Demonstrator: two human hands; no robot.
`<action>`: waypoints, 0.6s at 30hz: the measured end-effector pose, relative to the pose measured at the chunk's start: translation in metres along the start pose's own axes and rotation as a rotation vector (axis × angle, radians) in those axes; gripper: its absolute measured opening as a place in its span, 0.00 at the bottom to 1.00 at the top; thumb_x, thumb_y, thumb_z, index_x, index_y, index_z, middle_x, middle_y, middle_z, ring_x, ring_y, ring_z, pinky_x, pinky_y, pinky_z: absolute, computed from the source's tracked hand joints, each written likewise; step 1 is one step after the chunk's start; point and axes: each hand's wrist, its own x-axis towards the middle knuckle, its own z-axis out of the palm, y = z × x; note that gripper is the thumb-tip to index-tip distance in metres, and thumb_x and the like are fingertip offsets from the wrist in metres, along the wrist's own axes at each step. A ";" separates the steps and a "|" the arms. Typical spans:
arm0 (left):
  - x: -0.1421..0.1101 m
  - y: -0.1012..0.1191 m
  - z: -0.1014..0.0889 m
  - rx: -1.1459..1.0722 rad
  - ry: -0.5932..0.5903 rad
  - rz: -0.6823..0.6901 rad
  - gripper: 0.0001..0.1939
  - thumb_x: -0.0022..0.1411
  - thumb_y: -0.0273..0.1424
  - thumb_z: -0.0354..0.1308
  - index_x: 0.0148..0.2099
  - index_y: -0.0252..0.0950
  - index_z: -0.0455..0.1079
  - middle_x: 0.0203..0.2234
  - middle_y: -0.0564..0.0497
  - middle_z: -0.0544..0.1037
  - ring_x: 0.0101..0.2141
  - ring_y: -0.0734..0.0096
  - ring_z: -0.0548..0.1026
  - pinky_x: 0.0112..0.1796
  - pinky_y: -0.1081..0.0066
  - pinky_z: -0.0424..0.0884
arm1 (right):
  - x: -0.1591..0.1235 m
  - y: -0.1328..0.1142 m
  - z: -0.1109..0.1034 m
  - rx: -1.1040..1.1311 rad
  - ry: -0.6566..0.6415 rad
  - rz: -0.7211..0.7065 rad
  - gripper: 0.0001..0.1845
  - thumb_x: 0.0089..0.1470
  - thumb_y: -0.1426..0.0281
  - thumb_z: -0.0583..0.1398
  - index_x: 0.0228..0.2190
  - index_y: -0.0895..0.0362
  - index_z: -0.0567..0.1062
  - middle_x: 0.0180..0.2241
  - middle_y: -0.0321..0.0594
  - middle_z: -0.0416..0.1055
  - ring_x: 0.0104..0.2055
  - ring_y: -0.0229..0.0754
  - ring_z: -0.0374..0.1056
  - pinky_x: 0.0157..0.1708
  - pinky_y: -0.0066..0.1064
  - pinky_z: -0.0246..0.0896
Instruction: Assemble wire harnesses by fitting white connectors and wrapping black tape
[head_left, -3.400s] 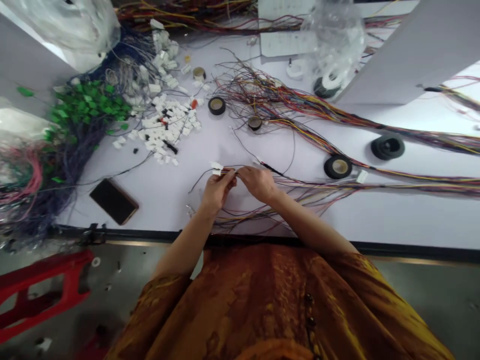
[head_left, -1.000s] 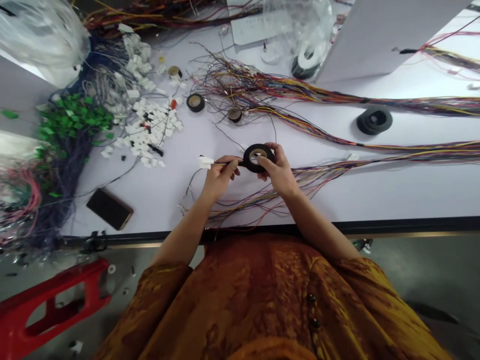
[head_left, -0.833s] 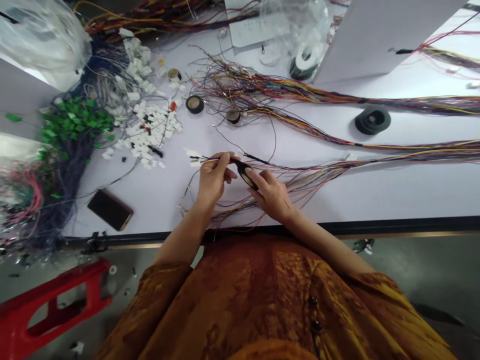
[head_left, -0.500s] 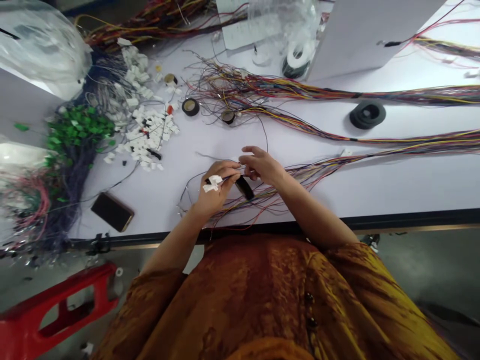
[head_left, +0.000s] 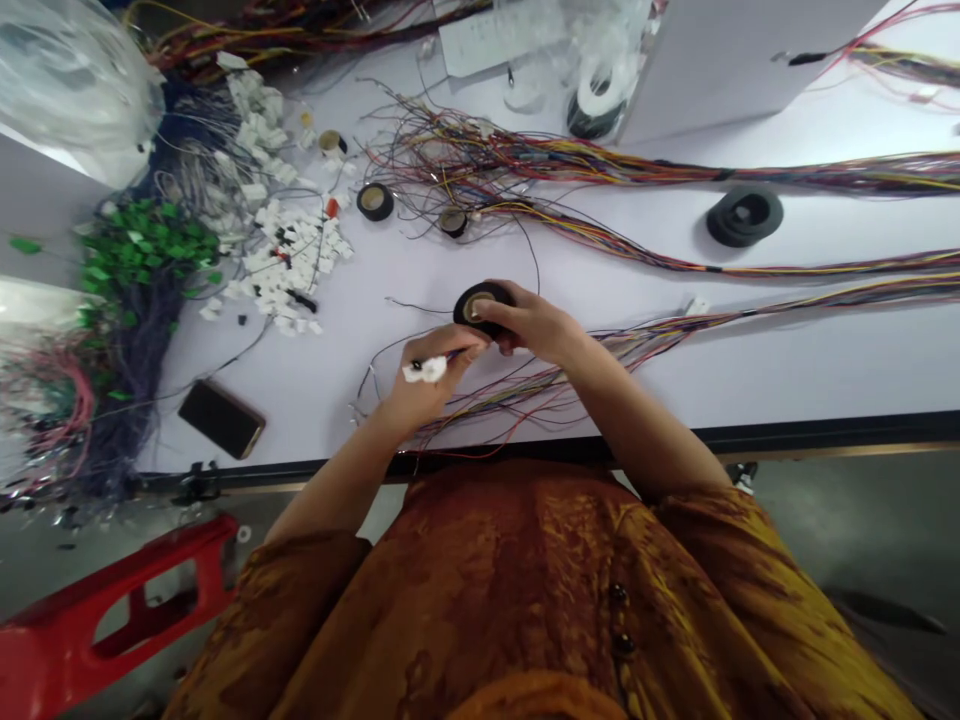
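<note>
Far left of the grip, I have a tangle of dark wires with green connectors [head_left: 142, 250] on my feed, and below them a phone [head_left: 221, 418] lies face down or dark-side up on the white table [head_left: 315, 432]; I cannot tell which. Nearer the grip, a loose pile of white connectors [head_left: 277, 262] sits up and to the left, with a small roll of black tape [head_left: 375, 201] just above it. Down on the floor, beyond the table edge, is a red plastic stool [head_left: 120, 620].

At the grip itself, my left hand [head_left: 431, 385] is closed, pinching a white connector [head_left: 424, 370] on a thin black wire [head_left: 450, 345] between fingers and thumb. Touching it on the right, my right hand [head_left: 536, 325] is curled around a black tape roll [head_left: 480, 307], holding it up off the table.

Right of the grip, long bundles of multicoloured wires [head_left: 675, 335] run across the table, and a stack of black tape rolls [head_left: 744, 215] lies beyond them, well apart from both hands.
</note>
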 end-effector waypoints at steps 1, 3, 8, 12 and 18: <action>-0.001 -0.002 0.002 0.016 0.031 0.027 0.10 0.67 0.38 0.59 0.38 0.40 0.79 0.39 0.48 0.83 0.42 0.67 0.80 0.48 0.64 0.77 | 0.002 0.001 0.001 0.049 0.062 0.010 0.27 0.58 0.60 0.59 0.55 0.58 0.63 0.30 0.36 0.68 0.21 0.32 0.56 0.17 0.25 0.52; 0.000 -0.009 0.006 -0.050 0.175 -0.023 0.12 0.67 0.40 0.58 0.38 0.40 0.77 0.42 0.47 0.82 0.38 0.69 0.81 0.39 0.67 0.79 | -0.004 0.007 0.003 0.050 0.229 -0.046 0.26 0.60 0.62 0.56 0.58 0.55 0.61 0.32 0.37 0.68 0.21 0.32 0.56 0.17 0.24 0.53; 0.017 -0.029 0.010 -0.321 0.423 -0.316 0.18 0.67 0.48 0.56 0.37 0.39 0.72 0.32 0.49 0.83 0.13 0.81 0.69 0.13 0.75 0.60 | -0.061 0.037 0.012 -0.477 0.326 -0.388 0.29 0.60 0.63 0.58 0.61 0.49 0.63 0.45 0.47 0.69 0.40 0.46 0.69 0.37 0.39 0.71; 0.019 -0.018 0.011 -0.358 0.355 -0.293 0.18 0.68 0.49 0.54 0.38 0.39 0.70 0.30 0.50 0.82 0.22 0.73 0.78 0.22 0.73 0.73 | -0.069 0.035 0.016 -0.477 0.337 -0.462 0.21 0.57 0.60 0.61 0.51 0.52 0.70 0.48 0.48 0.67 0.39 0.42 0.68 0.37 0.36 0.71; 0.005 -0.008 0.011 -0.135 0.170 -0.079 0.17 0.66 0.46 0.58 0.36 0.38 0.74 0.38 0.47 0.82 0.44 0.66 0.80 0.48 0.64 0.77 | -0.010 0.008 -0.002 0.138 0.384 -0.076 0.24 0.55 0.62 0.60 0.51 0.55 0.62 0.29 0.32 0.64 0.19 0.29 0.53 0.16 0.23 0.49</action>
